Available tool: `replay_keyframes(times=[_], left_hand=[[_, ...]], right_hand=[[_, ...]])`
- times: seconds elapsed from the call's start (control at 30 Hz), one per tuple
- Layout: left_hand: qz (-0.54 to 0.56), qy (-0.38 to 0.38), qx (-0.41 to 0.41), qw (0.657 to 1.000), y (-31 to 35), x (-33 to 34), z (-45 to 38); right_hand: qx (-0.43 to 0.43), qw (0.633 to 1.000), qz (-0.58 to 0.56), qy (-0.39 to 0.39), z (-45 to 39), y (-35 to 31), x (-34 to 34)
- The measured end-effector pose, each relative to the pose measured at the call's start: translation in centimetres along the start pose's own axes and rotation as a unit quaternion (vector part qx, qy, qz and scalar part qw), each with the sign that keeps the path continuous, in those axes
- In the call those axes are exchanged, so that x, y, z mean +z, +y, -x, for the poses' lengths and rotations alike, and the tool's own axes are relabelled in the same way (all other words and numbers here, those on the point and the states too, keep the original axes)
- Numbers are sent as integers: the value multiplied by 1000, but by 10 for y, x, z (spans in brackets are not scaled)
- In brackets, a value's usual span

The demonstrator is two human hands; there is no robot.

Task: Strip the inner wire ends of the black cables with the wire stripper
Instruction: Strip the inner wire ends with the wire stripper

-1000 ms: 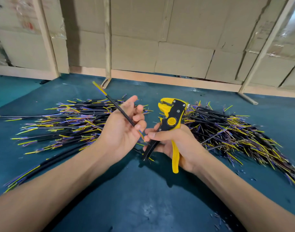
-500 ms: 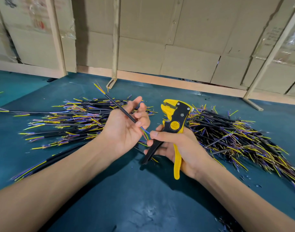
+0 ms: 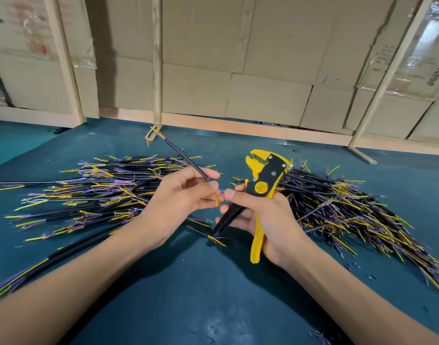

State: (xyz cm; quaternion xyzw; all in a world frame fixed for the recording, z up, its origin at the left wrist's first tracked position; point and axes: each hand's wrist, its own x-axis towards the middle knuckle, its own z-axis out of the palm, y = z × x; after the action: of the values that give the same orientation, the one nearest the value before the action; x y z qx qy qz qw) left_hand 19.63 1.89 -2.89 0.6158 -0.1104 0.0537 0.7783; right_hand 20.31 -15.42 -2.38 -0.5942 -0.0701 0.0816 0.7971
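Left hand (image 3: 181, 195) pinches one black cable (image 3: 186, 158), just left of the wire stripper (image 3: 265, 185), its far end angled up. Right hand (image 3: 263, 217) grips the wire stripper above the surface (image 3: 213, 295); cable piles (image 3: 96, 190) lie either side of the stripper.

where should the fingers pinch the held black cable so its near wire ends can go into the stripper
Pinch the black cable on its jacket just behind the fanned yellow and blue wires, coming from the left as the left hand does; the stripper sits to its right.
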Motion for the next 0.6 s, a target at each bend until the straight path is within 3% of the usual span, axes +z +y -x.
replay_keyframes(times=[0.6], left_hand=[[-20, 12, -4, 1000, 0, -4, 1]], right_hand=[[-13, 1000, 2, 18, -4, 0, -7]])
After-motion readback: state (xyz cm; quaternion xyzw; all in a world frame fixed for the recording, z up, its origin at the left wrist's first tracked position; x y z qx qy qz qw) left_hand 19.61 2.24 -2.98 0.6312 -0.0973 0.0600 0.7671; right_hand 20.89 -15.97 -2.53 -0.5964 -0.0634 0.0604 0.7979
